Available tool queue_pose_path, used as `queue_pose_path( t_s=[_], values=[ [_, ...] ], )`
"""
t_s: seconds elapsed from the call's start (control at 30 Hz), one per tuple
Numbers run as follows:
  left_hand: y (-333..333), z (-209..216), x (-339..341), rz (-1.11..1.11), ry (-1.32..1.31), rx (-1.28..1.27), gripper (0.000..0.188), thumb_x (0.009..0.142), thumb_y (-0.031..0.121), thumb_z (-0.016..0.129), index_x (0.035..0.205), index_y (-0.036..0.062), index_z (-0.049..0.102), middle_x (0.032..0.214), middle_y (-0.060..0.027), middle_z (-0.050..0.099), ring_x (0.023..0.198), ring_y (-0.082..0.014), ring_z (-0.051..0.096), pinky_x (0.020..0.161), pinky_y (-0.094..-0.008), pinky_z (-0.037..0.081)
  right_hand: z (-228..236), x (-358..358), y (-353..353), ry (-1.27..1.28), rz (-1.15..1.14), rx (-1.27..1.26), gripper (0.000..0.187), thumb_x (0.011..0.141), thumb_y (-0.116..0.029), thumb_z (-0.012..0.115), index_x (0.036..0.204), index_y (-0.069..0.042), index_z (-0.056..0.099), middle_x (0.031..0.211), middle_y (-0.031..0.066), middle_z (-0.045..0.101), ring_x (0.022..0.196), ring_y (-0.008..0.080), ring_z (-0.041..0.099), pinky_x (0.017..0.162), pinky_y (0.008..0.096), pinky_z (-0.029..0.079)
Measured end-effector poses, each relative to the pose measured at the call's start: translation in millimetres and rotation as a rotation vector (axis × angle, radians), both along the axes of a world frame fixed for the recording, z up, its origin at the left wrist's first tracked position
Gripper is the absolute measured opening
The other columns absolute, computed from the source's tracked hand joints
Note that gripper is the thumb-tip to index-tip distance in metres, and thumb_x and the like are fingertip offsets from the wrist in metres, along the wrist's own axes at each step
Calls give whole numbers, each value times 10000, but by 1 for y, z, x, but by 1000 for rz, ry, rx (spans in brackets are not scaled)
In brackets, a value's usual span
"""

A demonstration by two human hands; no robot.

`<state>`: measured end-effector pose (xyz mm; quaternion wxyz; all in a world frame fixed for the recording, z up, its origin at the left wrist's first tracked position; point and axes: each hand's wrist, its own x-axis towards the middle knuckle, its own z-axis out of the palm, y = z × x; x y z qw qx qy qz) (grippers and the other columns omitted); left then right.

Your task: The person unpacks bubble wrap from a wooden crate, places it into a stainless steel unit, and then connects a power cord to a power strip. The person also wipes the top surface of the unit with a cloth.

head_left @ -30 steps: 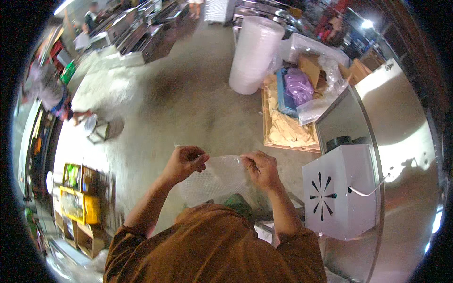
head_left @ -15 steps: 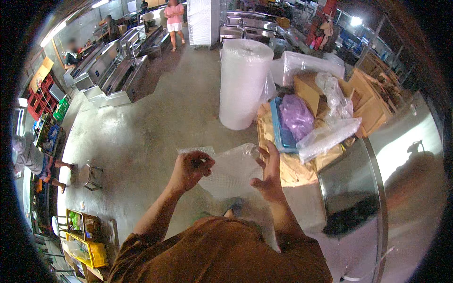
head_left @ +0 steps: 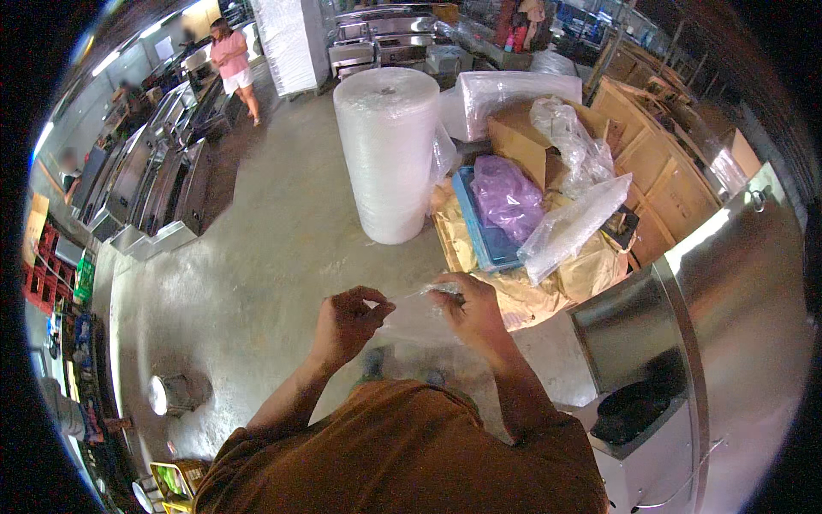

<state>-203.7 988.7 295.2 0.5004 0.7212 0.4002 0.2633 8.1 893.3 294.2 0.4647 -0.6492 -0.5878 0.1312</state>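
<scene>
Between my hands, in front of my body, hangs a small clear piece of bubble wrap (head_left: 415,325). My left hand (head_left: 344,325) is closed in a pinch at its left edge, thumb against the fingertips. My right hand (head_left: 475,315) has its fingers curled round a bunched part of the sheet at the upper right. Beyond my hands a tall white roll of bubble wrap (head_left: 385,163) stands upright on the floor.
Right of the roll, brown paper (head_left: 548,295) carries a blue tray (head_left: 486,230) and purple plastic bag (head_left: 507,199). A metal surface (head_left: 745,283) runs along my right. A stool (head_left: 171,394) stands left. A person in pink (head_left: 229,56) is far left.
My view has swung to the right. The right hand has gone from spread fingers to closed round the bubble wrap, and the sheet is more gathered. My left hand still pinches.
</scene>
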Motion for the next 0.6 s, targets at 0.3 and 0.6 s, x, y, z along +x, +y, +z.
queue_pose_path(
  t_s=[0.3, 0.6],
  values=[
    [53, 19, 9, 57, -612, -309, 92, 877, 100, 723, 876, 22, 675, 769, -64, 684, 670, -160, 660, 612, -294, 541, 12, 13, 26, 91, -18, -26, 217, 840, -146, 751, 1000, -32, 657, 846, 117, 672, 718, 212, 656, 634, 319, 517],
    [56, 59, 46, -470, -226, 641, 198, 761, 68, 796, 932, 59, 698, 882, -77, 702, 793, -275, 658, 723, -380, 505, 37, 3, 34, 19, 201, 19, 231, 771, -88, 771, 957, -31, 648, 850, 124, 640, 761, 280, 653, 658, 364, 502]
  ],
)
